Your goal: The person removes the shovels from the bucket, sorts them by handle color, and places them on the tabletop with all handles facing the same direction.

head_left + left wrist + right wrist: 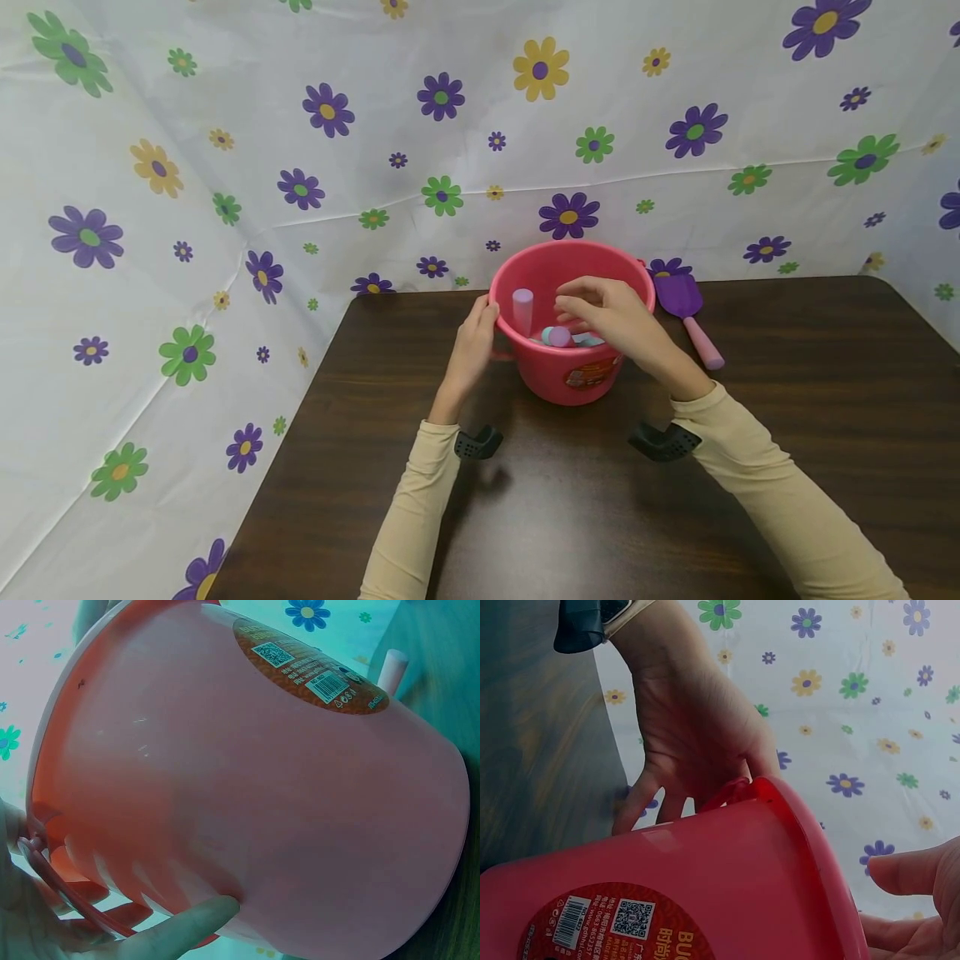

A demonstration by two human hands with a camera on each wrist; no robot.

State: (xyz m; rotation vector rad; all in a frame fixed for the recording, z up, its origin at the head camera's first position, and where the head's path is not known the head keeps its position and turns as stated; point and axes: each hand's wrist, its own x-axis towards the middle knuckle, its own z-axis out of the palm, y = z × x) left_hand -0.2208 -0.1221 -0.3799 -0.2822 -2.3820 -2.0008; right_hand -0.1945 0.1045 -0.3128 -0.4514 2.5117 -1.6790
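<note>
A pink bucket (570, 375) stands on the table, with an orange-and-red label on its wall. My left hand (472, 342) grips its left side at the rim, beside the bucket's handle (71, 896); one digit (187, 926) lies against the outer wall. Over the bucket's mouth is my right hand (611, 317), fingers loosely bent, with nothing visible in them. Inside the bucket, a lilac cylindrical handle (522, 310) stands upright. Another lilac handle end (559, 337) lies near pale teal pieces (589, 341), whose kind is mostly hidden.
A toy shovel with a purple blade (678, 295) and pink handle (703, 343) lies right of the bucket. The dark wooden table (555, 517) meets a white flowered sheet (450, 167) behind and at the left. Black wrist mounts (664, 442) sit on both forearms.
</note>
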